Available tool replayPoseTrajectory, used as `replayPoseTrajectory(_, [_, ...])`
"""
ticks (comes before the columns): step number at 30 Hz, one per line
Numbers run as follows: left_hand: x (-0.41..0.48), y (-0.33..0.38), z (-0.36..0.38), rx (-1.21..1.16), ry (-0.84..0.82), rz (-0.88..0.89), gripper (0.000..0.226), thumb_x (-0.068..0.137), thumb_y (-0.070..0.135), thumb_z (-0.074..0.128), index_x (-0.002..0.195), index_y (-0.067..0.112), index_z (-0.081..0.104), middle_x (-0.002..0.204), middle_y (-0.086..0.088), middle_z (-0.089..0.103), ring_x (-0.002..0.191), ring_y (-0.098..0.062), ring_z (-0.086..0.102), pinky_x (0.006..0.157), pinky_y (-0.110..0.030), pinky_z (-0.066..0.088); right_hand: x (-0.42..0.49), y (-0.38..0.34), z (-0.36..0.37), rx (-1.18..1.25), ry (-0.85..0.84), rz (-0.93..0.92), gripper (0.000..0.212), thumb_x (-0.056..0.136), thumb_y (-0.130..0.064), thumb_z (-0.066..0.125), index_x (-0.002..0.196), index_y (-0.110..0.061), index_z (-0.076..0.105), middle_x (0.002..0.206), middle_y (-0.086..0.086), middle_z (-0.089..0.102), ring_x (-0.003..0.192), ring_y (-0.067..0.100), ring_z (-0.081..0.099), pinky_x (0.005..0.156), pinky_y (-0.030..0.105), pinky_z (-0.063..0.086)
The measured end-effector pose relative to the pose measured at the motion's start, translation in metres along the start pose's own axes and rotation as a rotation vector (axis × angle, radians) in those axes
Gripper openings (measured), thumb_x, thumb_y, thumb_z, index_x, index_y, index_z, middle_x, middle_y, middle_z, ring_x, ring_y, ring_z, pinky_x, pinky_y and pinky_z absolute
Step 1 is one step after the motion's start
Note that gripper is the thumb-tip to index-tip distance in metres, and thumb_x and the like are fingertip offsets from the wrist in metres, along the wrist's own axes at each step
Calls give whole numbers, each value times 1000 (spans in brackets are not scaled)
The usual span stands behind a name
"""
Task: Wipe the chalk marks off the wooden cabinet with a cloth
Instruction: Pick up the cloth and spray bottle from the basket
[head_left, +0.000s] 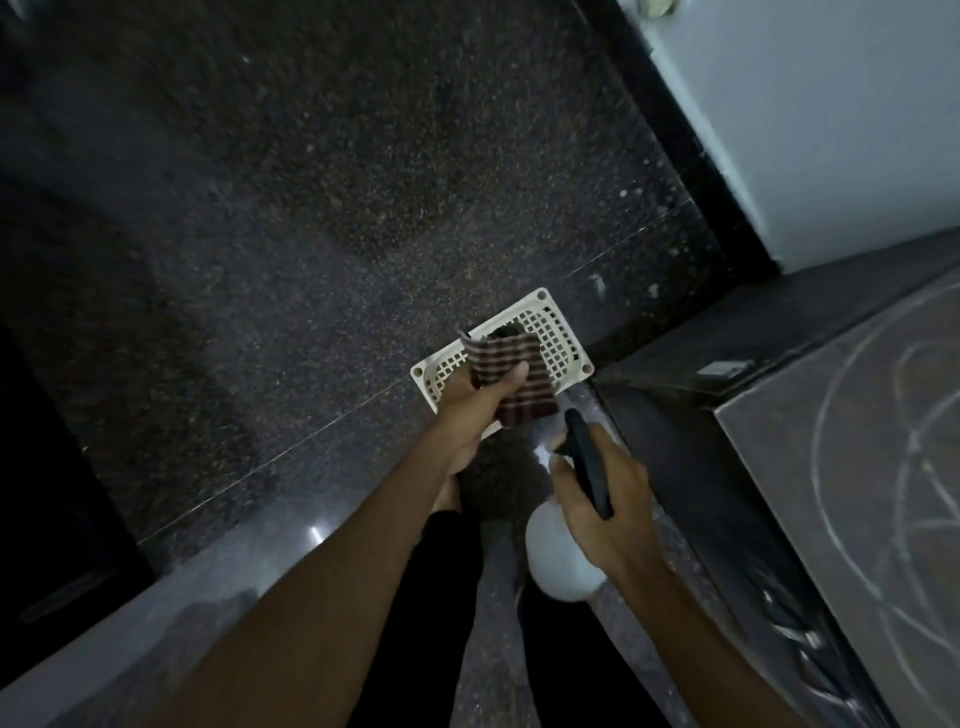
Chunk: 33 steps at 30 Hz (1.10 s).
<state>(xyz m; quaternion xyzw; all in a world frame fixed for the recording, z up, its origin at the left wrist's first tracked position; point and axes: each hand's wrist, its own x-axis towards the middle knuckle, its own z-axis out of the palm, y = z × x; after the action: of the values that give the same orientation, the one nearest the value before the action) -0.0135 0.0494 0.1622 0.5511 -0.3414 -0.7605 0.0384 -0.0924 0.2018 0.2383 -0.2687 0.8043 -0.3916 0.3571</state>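
My left hand (480, 410) holds a dark checked cloth (511, 371) with the thumb pressed on top, just above a white plastic basket (563, 332) on the floor. My right hand (602, 499) grips a white spray bottle (558, 566) with a black trigger head (587, 457), close to the cloth. The wooden cabinet (852, 467) fills the right side; its top carries curved white chalk marks (826, 415). Both hands are left of the cabinet and apart from it.
Dark speckled stone floor (311, 234) spreads across the middle and left. A pale wall (831, 130) with black skirting stands at the upper right. My legs in dark trousers show at the bottom. A black area lies at the far left.
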Motion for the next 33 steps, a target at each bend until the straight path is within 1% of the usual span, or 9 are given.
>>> replayPoseTrajectory(2, [-16, 7, 12, -62, -23, -22, 45, 85, 23, 78, 124, 4, 66, 118, -10, 74, 111, -25, 70, 96, -41, 57, -10, -11, -6, -45, -64, 40, 12, 90, -13, 63, 80, -16, 57, 61, -5, 56, 53, 6, 59, 50, 24, 47])
replayPoseTrajectory(4, [-30, 16, 22, -104, -46, -38, 45, 88, 23, 76, 127, 6, 65, 120, -10, 73, 114, -24, 69, 95, -41, 57, -18, -18, -12, -64, -110, 85, 17, 88, -25, 59, 77, -16, 51, 55, -1, 52, 45, 11, 54, 43, 37, 44])
replayPoseTrajectory(8, [-50, 29, 33, -129, -75, -64, 53, 85, 40, 73, 129, 12, 66, 123, -4, 73, 119, -22, 66, 101, -44, 53, -29, -28, -25, -49, -84, 93, 25, 83, -27, 56, 69, -13, 40, 52, -4, 36, 42, 13, 39, 42, 30, 27])
replayPoseTrajectory(11, [-62, 35, 40, -135, -98, -69, 47, 89, 45, 67, 126, 15, 68, 124, -2, 72, 120, -21, 65, 102, -42, 52, -31, -34, -33, -47, -57, 137, 28, 78, -28, 56, 64, -18, 35, 51, -5, 34, 42, 11, 35, 44, 35, 29])
replayPoseTrajectory(15, [-74, 38, 45, -166, -107, -83, 54, 90, 43, 65, 134, 11, 63, 130, -7, 69, 124, -24, 62, 99, -41, 52, -36, -41, -40, -11, -17, 227, 29, 78, -19, 60, 62, -17, 36, 49, -6, 35, 39, 8, 34, 42, 31, 32])
replayPoseTrajectory(20, [-81, 38, 52, -226, -113, -93, 45, 97, 43, 58, 129, 12, 65, 130, -8, 69, 127, -28, 61, 108, -46, 47, -38, -42, -43, -18, 4, 344, 26, 78, -13, 62, 63, -11, 41, 51, 0, 40, 42, 18, 40, 44, 34, 38])
replayPoseTrajectory(22, [-83, 38, 55, -227, -116, -91, 38, 99, 40, 54, 123, 14, 67, 128, -8, 70, 126, -29, 61, 108, -47, 47, -40, -42, -42, -62, -3, 340, 29, 79, -15, 63, 62, -16, 40, 52, -1, 41, 44, 18, 42, 44, 34, 39])
replayPoseTrajectory(27, [-86, 36, 56, -215, -131, -112, 43, 98, 43, 54, 126, 13, 66, 132, -10, 67, 126, -29, 61, 108, -45, 46, -42, -47, -39, -159, 29, 258, 37, 86, -23, 67, 66, -23, 36, 54, -5, 40, 47, 14, 41, 48, 25, 31])
replayPoseTrajectory(33, [-92, 35, 50, -189, -130, -136, 33, 100, 44, 51, 112, 20, 71, 116, -4, 74, 111, -21, 67, 100, -39, 50, -37, -57, -37, -119, 68, 269, 35, 89, -32, 67, 65, -16, 47, 50, -3, 47, 42, 12, 47, 43, 25, 35])
